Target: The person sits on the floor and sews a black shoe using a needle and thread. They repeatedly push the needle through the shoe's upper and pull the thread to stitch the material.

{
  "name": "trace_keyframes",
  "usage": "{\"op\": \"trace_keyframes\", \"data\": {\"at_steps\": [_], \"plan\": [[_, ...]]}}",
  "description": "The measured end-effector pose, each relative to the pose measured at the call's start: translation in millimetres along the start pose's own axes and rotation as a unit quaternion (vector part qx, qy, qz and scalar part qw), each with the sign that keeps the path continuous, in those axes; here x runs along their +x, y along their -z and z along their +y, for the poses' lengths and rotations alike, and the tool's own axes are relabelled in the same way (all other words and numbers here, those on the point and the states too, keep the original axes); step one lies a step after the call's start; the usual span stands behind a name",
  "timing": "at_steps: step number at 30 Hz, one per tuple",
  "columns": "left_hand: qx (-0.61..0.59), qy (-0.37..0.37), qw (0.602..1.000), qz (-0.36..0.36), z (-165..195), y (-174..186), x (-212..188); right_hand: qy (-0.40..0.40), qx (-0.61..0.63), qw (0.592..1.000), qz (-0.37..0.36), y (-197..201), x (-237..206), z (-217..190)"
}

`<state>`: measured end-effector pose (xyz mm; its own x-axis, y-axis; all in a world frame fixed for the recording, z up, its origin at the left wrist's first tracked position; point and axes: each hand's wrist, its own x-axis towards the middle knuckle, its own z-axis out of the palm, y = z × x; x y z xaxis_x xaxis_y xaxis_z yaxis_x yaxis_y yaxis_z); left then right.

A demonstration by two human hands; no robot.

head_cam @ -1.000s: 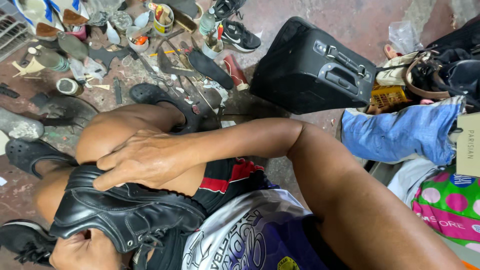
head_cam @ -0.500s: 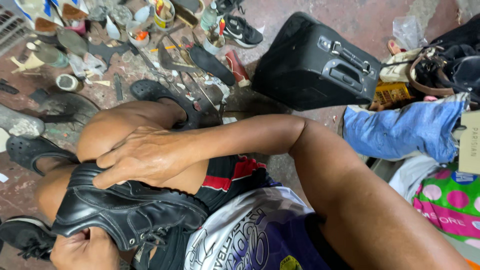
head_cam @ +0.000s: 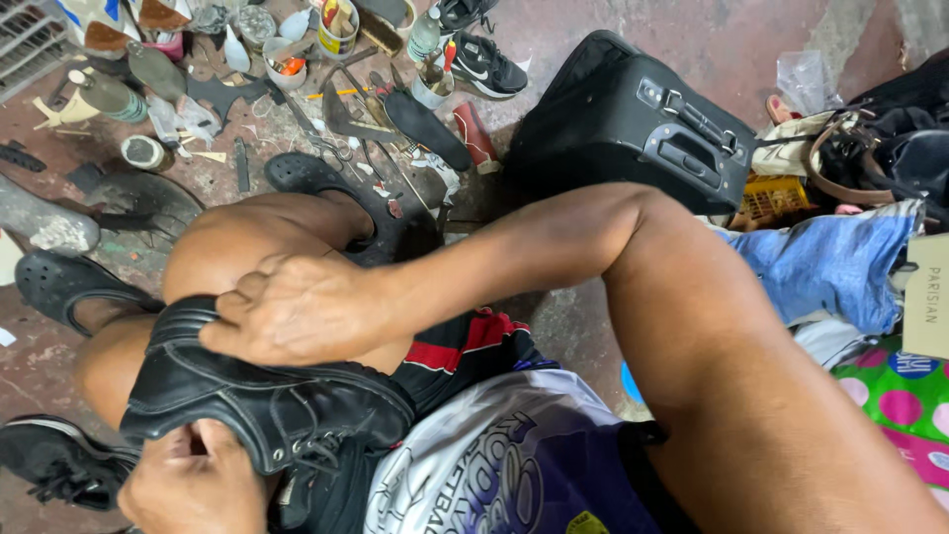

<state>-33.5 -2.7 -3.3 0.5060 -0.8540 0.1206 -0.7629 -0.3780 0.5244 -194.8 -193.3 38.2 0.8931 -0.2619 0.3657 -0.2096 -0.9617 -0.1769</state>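
Head view: both hands, left [head_cam: 193, 485] and right [head_cam: 297, 311], grip black shoe [head_cam: 247, 396] between knees.

Even, soft daylight; sharp, wide-angle overhead view.
Faint sheen on the black leather lace-up shoe [head_cam: 257, 405] under both hands; soft shadows beyond them on the reddish concrete floor [head_cam: 732, 40]; edges slightly stretched.
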Motion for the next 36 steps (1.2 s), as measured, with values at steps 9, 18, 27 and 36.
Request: {"op": "trace_keyframes", "data": {"at_steps": [9, 18, 27, 36], "plan": [[-0.079, 0.007, 0.997, -0.016, 7, 9, 12, 0.036, -0.078, 0.996, -0.010, 5, 2, 55], [-0.298, 0.073, 0.938, 0.162, 41, 44, -1, -0.028, 0.016, 0.997, -0.066, 40, -27, 81], [-0.017, -0.184, 0.982, 0.039, 107, 61, 53, -0.039, 0.051, 0.996, -0.056, 50, -24, 47], [-0.459, 0.033, 0.888, -0.003, 86, 44, 57, -0.033, 0.301, 0.952, 0.039, 7, -9, 26]]}}
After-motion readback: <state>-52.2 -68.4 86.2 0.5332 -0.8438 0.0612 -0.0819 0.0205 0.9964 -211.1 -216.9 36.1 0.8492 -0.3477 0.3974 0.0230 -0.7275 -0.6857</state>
